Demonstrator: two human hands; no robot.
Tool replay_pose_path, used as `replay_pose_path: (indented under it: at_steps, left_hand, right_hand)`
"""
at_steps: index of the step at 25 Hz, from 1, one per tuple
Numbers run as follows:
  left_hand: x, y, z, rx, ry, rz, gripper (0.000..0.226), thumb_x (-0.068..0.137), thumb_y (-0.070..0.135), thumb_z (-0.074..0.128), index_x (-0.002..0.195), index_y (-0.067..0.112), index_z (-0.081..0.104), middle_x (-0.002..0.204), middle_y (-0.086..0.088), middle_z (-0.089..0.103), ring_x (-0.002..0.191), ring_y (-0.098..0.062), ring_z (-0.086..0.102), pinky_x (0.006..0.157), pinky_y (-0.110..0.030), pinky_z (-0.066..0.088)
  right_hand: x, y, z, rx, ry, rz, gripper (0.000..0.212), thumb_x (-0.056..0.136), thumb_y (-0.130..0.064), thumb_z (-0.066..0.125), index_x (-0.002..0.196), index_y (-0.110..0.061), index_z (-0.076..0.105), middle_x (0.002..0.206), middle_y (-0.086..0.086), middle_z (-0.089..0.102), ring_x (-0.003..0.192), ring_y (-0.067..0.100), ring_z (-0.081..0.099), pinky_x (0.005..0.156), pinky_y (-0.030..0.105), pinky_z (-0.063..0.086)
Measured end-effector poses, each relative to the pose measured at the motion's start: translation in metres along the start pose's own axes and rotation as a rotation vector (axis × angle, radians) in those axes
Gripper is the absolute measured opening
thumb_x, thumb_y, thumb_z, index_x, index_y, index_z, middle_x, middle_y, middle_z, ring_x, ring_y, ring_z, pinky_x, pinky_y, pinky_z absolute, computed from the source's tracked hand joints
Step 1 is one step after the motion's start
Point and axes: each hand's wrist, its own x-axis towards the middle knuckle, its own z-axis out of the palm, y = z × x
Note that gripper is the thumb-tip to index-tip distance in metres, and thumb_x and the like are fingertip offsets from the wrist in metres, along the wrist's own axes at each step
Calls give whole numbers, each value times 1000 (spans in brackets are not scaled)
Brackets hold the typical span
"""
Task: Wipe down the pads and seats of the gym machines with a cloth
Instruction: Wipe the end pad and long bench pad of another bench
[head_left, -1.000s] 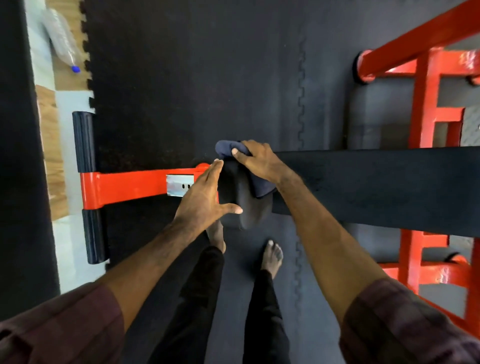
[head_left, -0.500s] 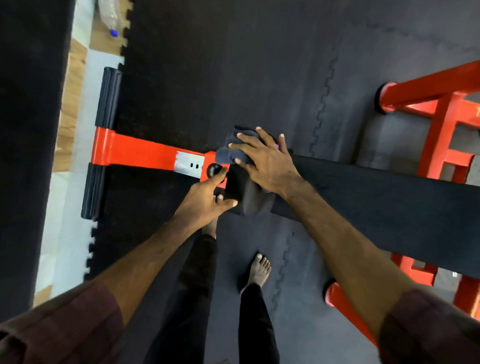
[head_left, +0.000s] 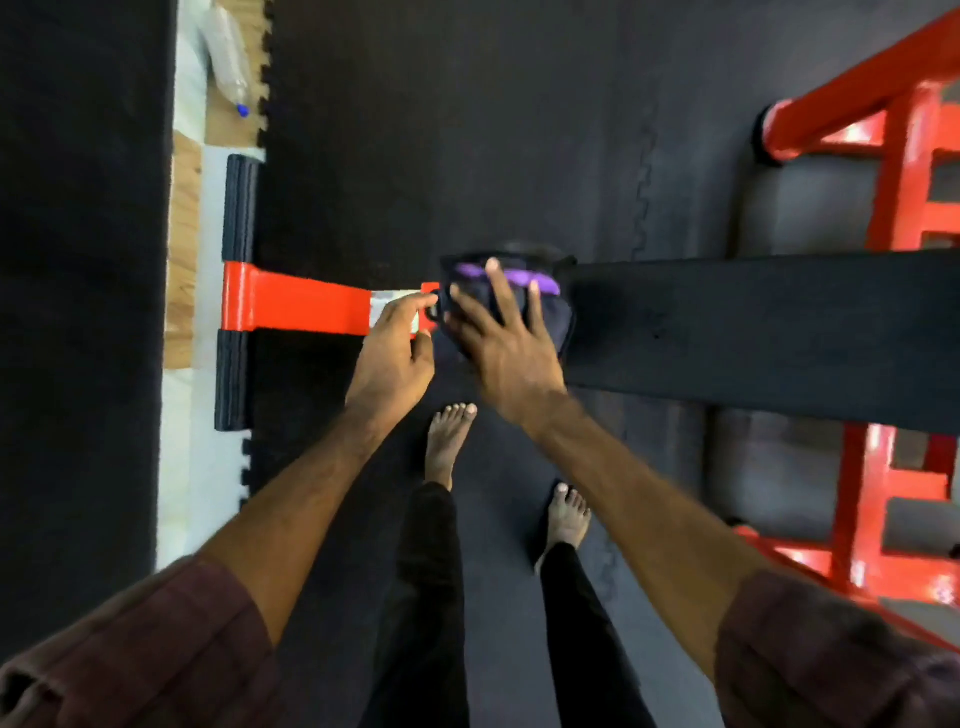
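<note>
Dark cloth (head_left: 511, 306): in the head view it is a navy bundle with a purple fold showing, draped over the small seat pad at the near end of the bench, just beside the long black pad (head_left: 753, 332).
Right hand (head_left: 511, 345): my fingers (head_left: 498, 288) are spread wide and flat on the cloth, pressing it down onto the seat; they do not curl round it.
Left hand (head_left: 392, 353): it rests at the red frame bar (head_left: 296, 304), by the silver label and the black knob beside the seat. The forefinger reaches toward the knob and the other fingers are loosely bent; blur keeps me from telling whether they pinch anything.
Step in hand: I judge I am wiping the seat end, with the long pad not yet reached.
Surroundings: black mat floor (head_left: 467, 130), my bare feet below the bench, a red rack (head_left: 904, 171) on the right, a plastic bottle (head_left: 228, 57) on the wooden floor at upper left.
Risk: the cloth is bunched, so a flat palm may slide over it and leave the seat's edges unwiped.
Risk: the bundle overhangs the seat's near side; a hard push could drop it to the mat.
Risk: my left fingers sit close to the adjustment knob and could catch there.
</note>
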Motion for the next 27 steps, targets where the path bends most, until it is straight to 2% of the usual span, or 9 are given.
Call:
replay_pose_path:
  at_steps: [3, 7, 12, 15, 17, 19, 22, 24, 27]
  left_hand:
    - [33, 11, -9, 96, -96, 158, 41, 102, 2, 52, 142, 4, 59, 148, -13, 58, 141, -22, 51, 122, -35, 36]
    - [82, 16, 8, 218, -301, 354, 47, 109, 21, 45, 153, 7, 51, 164, -11, 42, 156, -21, 34, 128, -29, 25]
    - [108, 16, 28, 376, -410, 569, 51, 111, 28, 45, 158, 7, 44, 170, -12, 30, 159, -26, 24, 129, -26, 17]
    - [105, 16, 39, 393, -400, 583, 55, 110, 27, 48, 160, 4, 40, 172, -16, 26, 160, -30, 22, 127, -18, 10]
    - [101, 20, 41, 390, -394, 532, 59, 109, 29, 50, 161, 5, 38, 172, -14, 24, 161, -28, 20, 125, -14, 8]
    - [100, 22, 42, 409, -387, 532, 63, 106, 34, 53, 161, 6, 38, 172, -14, 24, 160, -29, 21, 124, -12, 8]
    - [103, 15, 45, 494, -383, 591, 68, 105, 40, 57, 160, 6, 40, 173, -17, 21, 160, -33, 21, 130, -31, 18]
    - [104, 11, 46, 519, -372, 617, 69, 104, 42, 57, 160, 6, 39, 173, -17, 19, 159, -35, 20, 129, -47, 25]
    - [105, 8, 48, 526, -376, 624, 71, 105, 46, 54, 161, 6, 38, 174, -17, 18, 160, -35, 18, 126, -55, 28]
  right_hand:
    - [-37, -23, 16, 37, 18, -7, 64, 102, -32, 49, 165, -30, 33, 177, -6, 11, 162, 39, -9, 121, 74, 11]
    - [13, -40, 20, 236, 165, 390, 67, 102, -30, 56, 165, -27, 33, 175, -9, 19, 163, 36, -5, 122, 72, 11]
    - [-26, -138, 43, 520, 293, 819, 87, 96, -13, 62, 169, -24, 16, 178, -6, -1, 162, 39, -12, 130, 60, 4]
    - [16, -170, 22, 1218, 648, 1243, 79, 104, -19, 57, 170, -23, 13, 177, -7, -9, 163, 27, -13, 131, 31, -6]
    - [55, -166, 2, 1590, 1056, 1435, 71, 109, -25, 50, 169, -21, 13, 177, -7, -8, 163, 18, -9, 132, 31, 3]
    - [70, -136, 4, 1778, 1263, 1746, 68, 111, -33, 46, 169, -18, 15, 177, -5, -2, 163, 9, -3, 131, 27, 6]
    - [53, -82, 52, 1931, 1157, 2013, 61, 113, -33, 45, 168, -20, 23, 175, -2, 17, 161, 10, 14, 129, 27, 14]
    - [41, -81, 54, 2015, 1224, 1955, 58, 113, -34, 46, 167, -23, 26, 172, -5, 27, 156, 5, 24, 124, 23, 22]
    - [50, -107, 35, 2050, 1260, 1942, 57, 113, -39, 45, 166, -29, 29, 163, -13, 36, 147, -1, 31, 114, 19, 27]
